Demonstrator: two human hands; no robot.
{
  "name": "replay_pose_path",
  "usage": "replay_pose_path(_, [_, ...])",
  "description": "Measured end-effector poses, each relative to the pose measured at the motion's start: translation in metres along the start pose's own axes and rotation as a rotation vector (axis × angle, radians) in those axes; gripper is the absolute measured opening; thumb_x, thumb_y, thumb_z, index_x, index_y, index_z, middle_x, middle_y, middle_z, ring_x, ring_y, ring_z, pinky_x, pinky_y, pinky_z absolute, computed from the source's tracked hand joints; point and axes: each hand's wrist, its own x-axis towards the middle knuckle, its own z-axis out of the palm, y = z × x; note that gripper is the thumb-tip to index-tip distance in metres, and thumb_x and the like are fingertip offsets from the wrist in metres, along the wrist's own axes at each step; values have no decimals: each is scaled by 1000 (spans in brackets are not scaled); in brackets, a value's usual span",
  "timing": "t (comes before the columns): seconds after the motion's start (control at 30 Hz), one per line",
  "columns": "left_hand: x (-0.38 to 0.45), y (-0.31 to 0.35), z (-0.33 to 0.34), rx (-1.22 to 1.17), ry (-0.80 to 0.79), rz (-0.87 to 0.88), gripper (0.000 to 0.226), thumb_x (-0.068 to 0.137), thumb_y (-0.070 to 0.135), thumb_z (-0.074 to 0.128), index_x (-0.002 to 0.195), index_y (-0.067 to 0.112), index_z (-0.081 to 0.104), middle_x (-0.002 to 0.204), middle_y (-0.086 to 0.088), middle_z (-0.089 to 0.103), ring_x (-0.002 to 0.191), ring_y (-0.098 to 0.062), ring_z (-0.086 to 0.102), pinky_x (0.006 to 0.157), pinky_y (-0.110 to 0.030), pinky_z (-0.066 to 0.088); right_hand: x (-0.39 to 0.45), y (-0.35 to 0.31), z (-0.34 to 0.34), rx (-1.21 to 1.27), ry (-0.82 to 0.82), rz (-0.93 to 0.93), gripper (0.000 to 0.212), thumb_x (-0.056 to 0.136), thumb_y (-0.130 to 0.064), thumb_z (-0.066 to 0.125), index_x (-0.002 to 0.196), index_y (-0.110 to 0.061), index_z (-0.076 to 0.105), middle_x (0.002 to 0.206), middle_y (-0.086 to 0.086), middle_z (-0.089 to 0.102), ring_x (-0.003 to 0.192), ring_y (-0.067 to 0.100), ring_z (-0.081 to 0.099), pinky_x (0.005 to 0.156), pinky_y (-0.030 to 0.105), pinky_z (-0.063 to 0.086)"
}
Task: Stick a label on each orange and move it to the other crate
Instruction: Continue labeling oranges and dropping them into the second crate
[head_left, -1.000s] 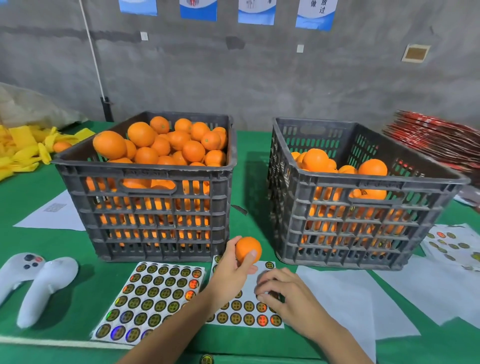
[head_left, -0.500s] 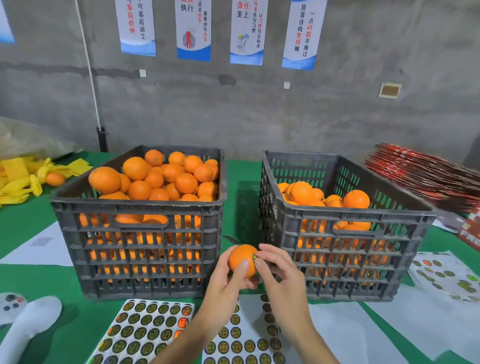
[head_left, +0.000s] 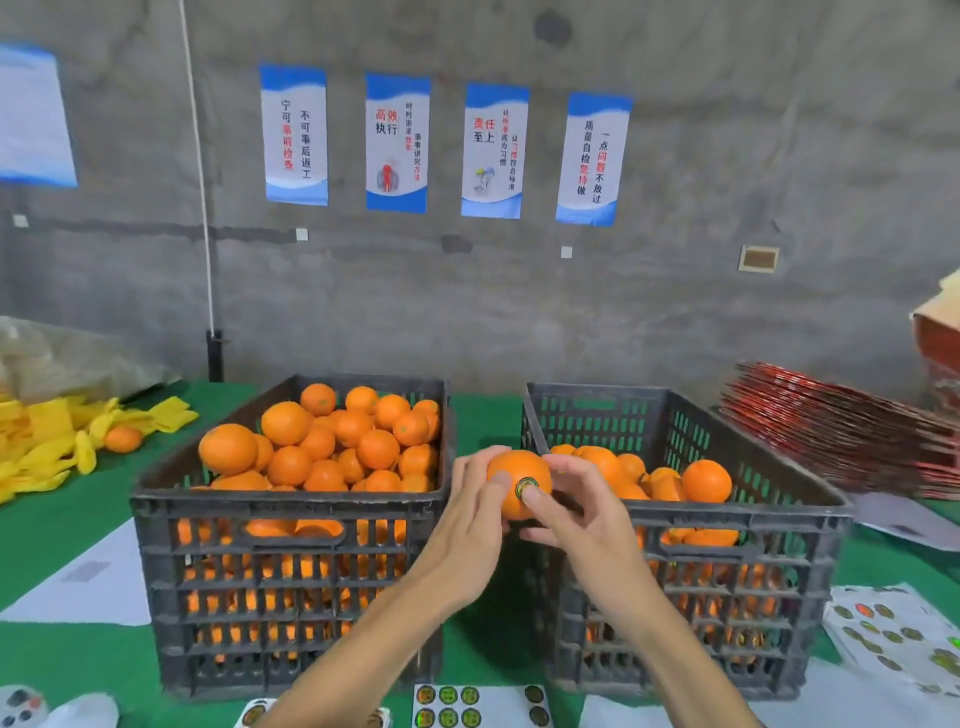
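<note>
I hold one orange (head_left: 511, 475) up between the two grey crates, level with their rims. My left hand (head_left: 470, 517) grips it from the left side. My right hand (head_left: 584, 512) cups it from the right, and its thumb presses a round label (head_left: 525, 486) onto the peel. The left crate (head_left: 291, 566) is heaped with oranges. The right crate (head_left: 691, 582) holds fewer oranges, lying below its rim. Sheets of round labels (head_left: 467, 707) lie on the green table in front of the crates.
Another label sheet (head_left: 898, 634) lies at the right. Yellow wrappers with one loose orange (head_left: 123, 439) sit far left. A red stack of flat packaging (head_left: 841, 431) is at the back right. White controllers (head_left: 31, 709) and white paper (head_left: 78, 582) lie at the left.
Both hands have lifted the orange from just above the table up to crate-rim height. The right hand went from the label sheet to the orange, and a label now shows on the peel.
</note>
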Motion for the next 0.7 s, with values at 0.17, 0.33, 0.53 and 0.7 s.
replay_pose_path(0.17, [34,14,-14,301,-105,97,71,92,76,31,150,35,40,135,15,39,109,7,55,93,-19,46,14,-7,-18,-395,216,-253,44,82,-34,85,116,-36,57,116,-10,57,101,12,64,77,23,57])
replay_pose_path(0.33, [67,-1,-77,596,31,113,17,100,43,59,107,30,67,98,13,66,86,-1,64,76,-31,49,27,-5,-42,-988,483,-364,45,86,-35,80,124,-38,56,125,-5,42,106,22,54,66,40,55])
replay_pose_path(0.53, [75,-25,-155,948,-206,-345,13,94,39,71,95,27,75,106,4,71,104,-17,64,86,-30,50,33,19,-41,-1013,502,-445,34,100,-13,58,133,-16,62,148,2,49,129,29,48,102,31,38])
replay_pose_path(0.7, [81,-18,-173,1023,-445,-671,31,91,43,65,113,26,77,129,-1,68,114,-26,64,103,-45,52,37,31,5,-906,339,-499,38,99,-11,59,137,-12,58,144,0,54,135,20,50,113,38,40])
